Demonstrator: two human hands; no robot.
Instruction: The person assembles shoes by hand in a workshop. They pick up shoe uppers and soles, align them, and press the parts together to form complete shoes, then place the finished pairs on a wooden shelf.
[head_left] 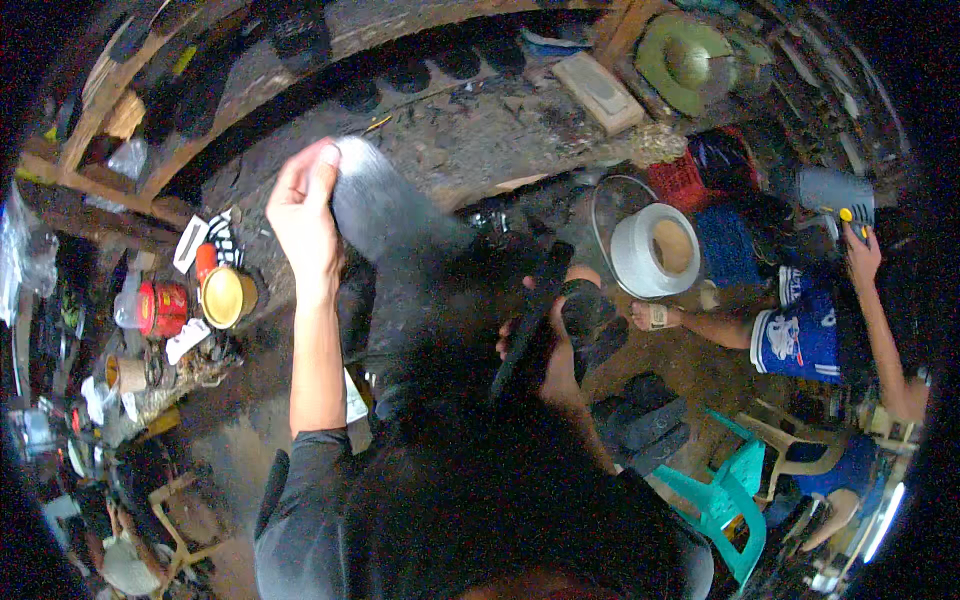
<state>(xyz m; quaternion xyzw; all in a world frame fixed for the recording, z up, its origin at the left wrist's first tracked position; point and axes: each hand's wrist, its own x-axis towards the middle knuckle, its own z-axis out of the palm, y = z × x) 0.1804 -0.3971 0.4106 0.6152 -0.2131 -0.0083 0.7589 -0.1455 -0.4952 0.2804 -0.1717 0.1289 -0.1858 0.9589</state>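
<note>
My left hand is raised ahead of me, thumb and fingers pinched on the near edge of a pale grey, sheet-like piece. This piece is smeared and fades into the dark to the right, so its kind does not show. Lower and to the right, my right hand wraps round a long dark bar-like object, with fingertips showing on its left side. A dark round object is against that hand; whether it is held too, I cannot tell.
A yellow bowl and red container stand on the left. Right of my hands is a large white roll. A teal plastic chair stands lower right. Another person's hand holds a yellow-and-grey tool. A wooden block lies far back.
</note>
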